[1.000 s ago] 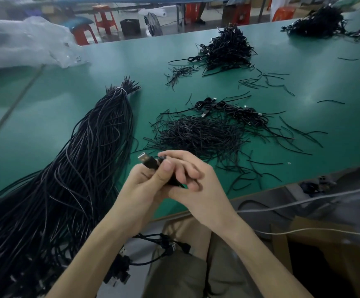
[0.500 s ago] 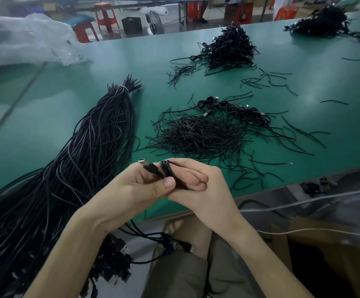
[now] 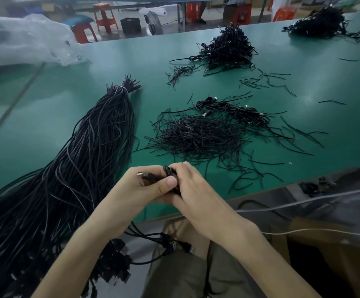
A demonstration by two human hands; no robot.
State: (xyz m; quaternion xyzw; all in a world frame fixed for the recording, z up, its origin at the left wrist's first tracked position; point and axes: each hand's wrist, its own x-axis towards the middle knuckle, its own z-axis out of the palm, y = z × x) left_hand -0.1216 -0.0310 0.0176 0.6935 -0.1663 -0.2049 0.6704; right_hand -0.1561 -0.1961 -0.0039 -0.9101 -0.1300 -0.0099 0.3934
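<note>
Lying left-to-right, the coiled cable (image 3: 168,171) is clamped by fingers of left hand (image 3: 139,191) and right hand (image 3: 197,190), plug (image 3: 148,176) pointing left.

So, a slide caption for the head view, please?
Left hand and right hand grip a coiled black cable above the green table, beside a tied cable bundle.

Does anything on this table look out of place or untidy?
Stray ties lie scattered on the table, apart from the piles, and the bundle's plug ends hang off the near edge. Nothing looks damaged.
</note>
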